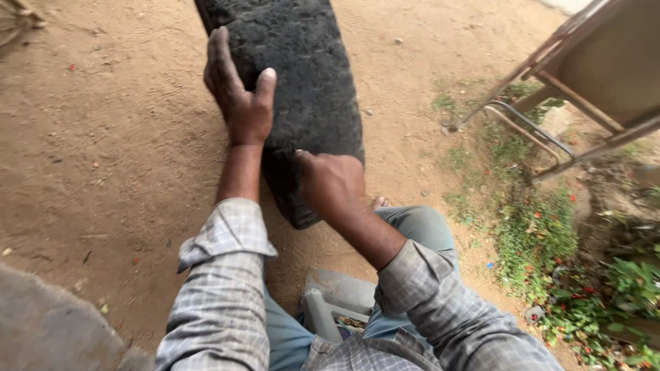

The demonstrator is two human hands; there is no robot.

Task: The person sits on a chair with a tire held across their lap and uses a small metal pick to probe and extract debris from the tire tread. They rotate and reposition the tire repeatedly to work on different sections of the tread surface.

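The worn black tyre [302,89] stood on its tread on the bare dirt ground [103,172], directly ahead of both hands and running away from the person between the knees. The left hand [237,93] lay spread on the tyre's left shoulder, fingers flat along the rubber and thumb hooked over the tread. The right hand [330,182] was curled closed against the near end of the tread; it seemed to pinch something small, though whether it was a tool or only a fingertip could not be told.

As a judgement, the chief risk was the tyre rolling or tipping toward the left hand's side, since only a flat palm braced it and loose, sandy ground gave little footing. If the right hand pushed hard at the near end, the tyre could skid away or its weight could come down toward the trouser leg [419,230] just right of that hand. A slip of the closed right hand across rough tread could scrape the knuckles. The metal frame [550,124], well to the right of the hands, posed no hazard.
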